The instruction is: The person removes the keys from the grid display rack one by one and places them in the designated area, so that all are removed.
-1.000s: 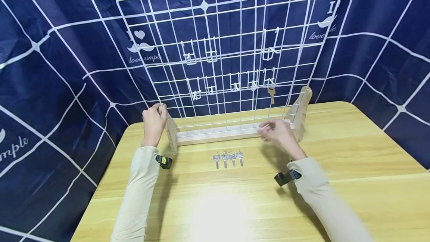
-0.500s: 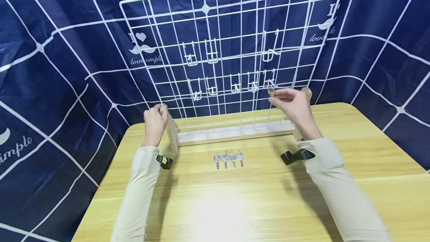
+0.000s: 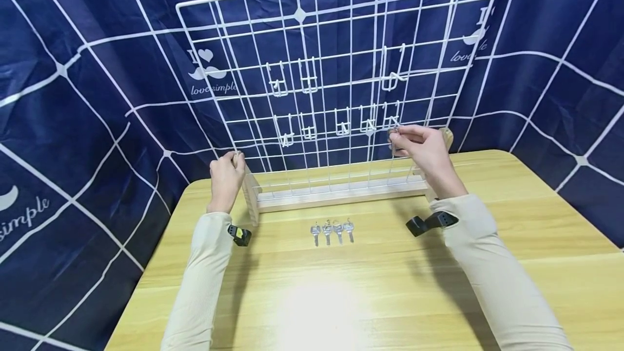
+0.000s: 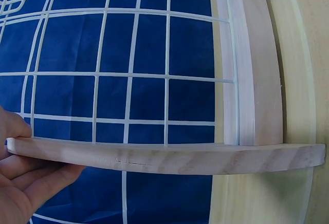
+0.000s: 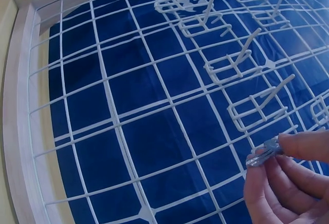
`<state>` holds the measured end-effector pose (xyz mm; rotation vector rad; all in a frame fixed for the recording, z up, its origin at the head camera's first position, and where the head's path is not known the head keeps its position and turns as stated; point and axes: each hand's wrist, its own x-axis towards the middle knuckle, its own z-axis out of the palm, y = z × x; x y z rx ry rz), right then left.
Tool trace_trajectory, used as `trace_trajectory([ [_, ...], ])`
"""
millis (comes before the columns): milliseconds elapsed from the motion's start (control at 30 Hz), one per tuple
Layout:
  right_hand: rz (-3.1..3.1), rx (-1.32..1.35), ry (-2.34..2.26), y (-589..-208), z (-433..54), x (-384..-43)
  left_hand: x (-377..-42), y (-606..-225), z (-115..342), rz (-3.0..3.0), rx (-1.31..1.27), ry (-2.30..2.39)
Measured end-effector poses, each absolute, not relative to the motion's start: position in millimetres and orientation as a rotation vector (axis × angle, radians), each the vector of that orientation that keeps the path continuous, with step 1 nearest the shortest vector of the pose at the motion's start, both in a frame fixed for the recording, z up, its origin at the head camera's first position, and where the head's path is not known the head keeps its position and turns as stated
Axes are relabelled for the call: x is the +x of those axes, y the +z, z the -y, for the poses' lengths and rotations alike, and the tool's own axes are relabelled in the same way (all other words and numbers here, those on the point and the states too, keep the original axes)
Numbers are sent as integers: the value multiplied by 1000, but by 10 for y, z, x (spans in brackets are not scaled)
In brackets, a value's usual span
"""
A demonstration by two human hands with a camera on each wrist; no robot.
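My left hand (image 3: 226, 180) grips the top end of the wooden side support (image 4: 154, 157) at the rack's left. At the lower right hook (image 3: 391, 121), my right hand (image 3: 425, 157) pinches a key (image 5: 264, 153) between thumb and fingers. The key shows silvery in the right wrist view, right below the hooks, and the fingers cover part of it. Both hands are at the white wire grid rack (image 3: 351, 85), which stands in a wooden base (image 3: 336, 193).
Several silver keys (image 3: 326, 232) lie in a row on the wooden table (image 3: 292, 270) before the rack. More white hooks (image 3: 308, 81) hang on the grid in two rows. A dark blue patterned cloth (image 3: 97, 156) surrounds the table's back and sides.
My right hand has risen from near the base to the key hanging at the lower right hook and taken hold of it. The left hand keeps its grip on the support.
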<state>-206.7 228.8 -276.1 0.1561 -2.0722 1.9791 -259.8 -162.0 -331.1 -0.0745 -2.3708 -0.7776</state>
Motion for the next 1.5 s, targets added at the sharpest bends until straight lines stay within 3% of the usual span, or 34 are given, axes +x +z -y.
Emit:
trace_trajectory([
  [1500,1783,167,1890,-2785,-2290,-1890,-2618,-3327,1623,2348,-86,-773],
])
